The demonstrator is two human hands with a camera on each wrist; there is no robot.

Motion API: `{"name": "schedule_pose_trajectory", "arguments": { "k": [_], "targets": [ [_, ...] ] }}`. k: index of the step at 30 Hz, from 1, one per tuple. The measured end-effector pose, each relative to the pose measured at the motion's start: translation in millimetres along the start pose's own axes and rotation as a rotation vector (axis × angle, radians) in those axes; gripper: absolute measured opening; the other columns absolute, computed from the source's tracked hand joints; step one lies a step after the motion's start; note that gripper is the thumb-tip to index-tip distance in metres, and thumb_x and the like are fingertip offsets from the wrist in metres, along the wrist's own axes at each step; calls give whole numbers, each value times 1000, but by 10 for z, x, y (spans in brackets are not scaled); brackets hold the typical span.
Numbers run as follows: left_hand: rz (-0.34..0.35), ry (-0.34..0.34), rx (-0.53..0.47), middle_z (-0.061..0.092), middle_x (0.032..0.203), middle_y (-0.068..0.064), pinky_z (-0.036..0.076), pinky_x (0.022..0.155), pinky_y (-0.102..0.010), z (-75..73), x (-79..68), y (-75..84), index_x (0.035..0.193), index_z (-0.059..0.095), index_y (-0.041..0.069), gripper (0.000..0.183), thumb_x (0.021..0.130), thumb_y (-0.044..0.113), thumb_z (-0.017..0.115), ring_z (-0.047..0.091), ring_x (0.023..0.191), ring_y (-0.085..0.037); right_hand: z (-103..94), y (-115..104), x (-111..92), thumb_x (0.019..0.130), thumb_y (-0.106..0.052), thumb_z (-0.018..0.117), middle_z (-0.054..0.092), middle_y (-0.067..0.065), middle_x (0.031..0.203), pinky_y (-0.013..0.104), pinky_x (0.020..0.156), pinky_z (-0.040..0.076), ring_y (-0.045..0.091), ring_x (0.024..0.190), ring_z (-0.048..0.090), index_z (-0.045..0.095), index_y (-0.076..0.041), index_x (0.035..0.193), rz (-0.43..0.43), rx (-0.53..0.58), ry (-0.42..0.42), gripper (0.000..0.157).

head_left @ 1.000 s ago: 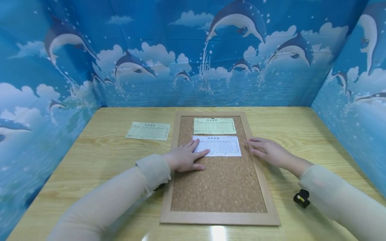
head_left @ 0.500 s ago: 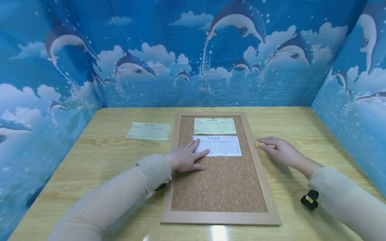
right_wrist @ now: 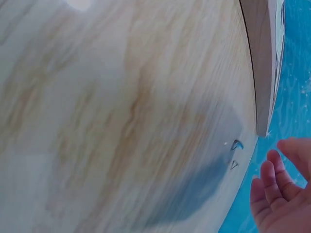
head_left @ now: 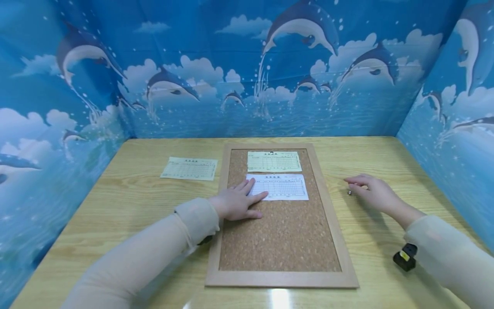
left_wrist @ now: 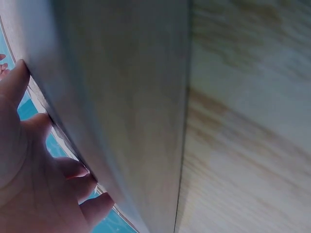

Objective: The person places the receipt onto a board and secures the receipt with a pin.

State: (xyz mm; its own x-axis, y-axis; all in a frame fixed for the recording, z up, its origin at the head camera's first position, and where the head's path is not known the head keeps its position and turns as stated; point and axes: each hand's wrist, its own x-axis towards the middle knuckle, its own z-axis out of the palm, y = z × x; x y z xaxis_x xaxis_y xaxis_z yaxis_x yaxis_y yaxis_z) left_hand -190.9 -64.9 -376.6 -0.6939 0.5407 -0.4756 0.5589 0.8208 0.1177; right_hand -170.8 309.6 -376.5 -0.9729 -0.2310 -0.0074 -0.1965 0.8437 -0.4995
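My left hand [head_left: 237, 201] lies with spread fingers on a white printed form [head_left: 287, 187], pressing it against the cork board [head_left: 281, 240]. Directly above that form, a pale green form [head_left: 274, 161] is on the board, with a small dark pin [head_left: 272, 152] at its top edge. Over the table to the right of the board is my right hand [head_left: 372, 192], its fingers loosely bent and nothing visible in them. Just under its fingertips sits a tiny shiny metal piece [head_left: 349, 192]. The right wrist view shows two such small pieces [right_wrist: 236, 144] on the wood, apart from the fingers.
Another pale green form [head_left: 189, 168] lies on the wooden table [head_left: 154, 197], left of the board. A light wooden frame [head_left: 281, 280] borders the cork. Blue dolphin-print cloth [head_left: 247, 86] encloses the table at the back and sides.
My right hand has moved right, from the board's right edge to over the table, and the shiny metal piece now shows below its fingers. The left hand stays on the white form.
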Motion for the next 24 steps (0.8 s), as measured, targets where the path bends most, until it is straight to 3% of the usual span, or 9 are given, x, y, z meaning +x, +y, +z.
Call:
{"name": "schedule_pose_trajectory", "arguments": {
  "k": [12, 15, 20, 24],
  "targets": [
    [22, 17, 10, -9, 155, -9, 14, 110, -48, 6, -15, -11, 148, 7, 42, 68, 89, 66, 32, -6, 141, -26, 48, 204, -4, 93, -14, 56, 61, 26, 105, 48, 73, 47, 35, 88, 59, 63, 6, 111, 109, -19, 41, 27],
    [30, 29, 15, -8, 155, -10, 15, 110, -49, 6, -23, -9, 148, 9, 41, 68, 90, 65, 32, -5, 141, -27, 63, 211, -2, 92, -15, 59, 64, 19, 95, 47, 73, 47, 33, 85, 59, 66, 4, 102, 125, -25, 32, 23],
    [27, 28, 15, -9, 155, -10, 15, 110, -49, 7, -29, -11, 148, 8, 41, 67, 90, 65, 32, -6, 141, -27, 81, 198, 5, 89, -22, 63, 64, 5, 81, 35, 64, 42, 21, 75, 55, 67, -5, 86, 159, -32, -5, 18],
    [29, 25, 16, -10, 155, -10, 15, 110, -49, 18, -10, -23, 148, 7, 42, 67, 90, 66, 31, -7, 141, -27, 97, 201, 19, 89, -25, 63, 62, 2, 78, 32, 61, 38, 16, 69, 50, 67, -7, 82, 177, -34, -28, 19]
  ]
}}
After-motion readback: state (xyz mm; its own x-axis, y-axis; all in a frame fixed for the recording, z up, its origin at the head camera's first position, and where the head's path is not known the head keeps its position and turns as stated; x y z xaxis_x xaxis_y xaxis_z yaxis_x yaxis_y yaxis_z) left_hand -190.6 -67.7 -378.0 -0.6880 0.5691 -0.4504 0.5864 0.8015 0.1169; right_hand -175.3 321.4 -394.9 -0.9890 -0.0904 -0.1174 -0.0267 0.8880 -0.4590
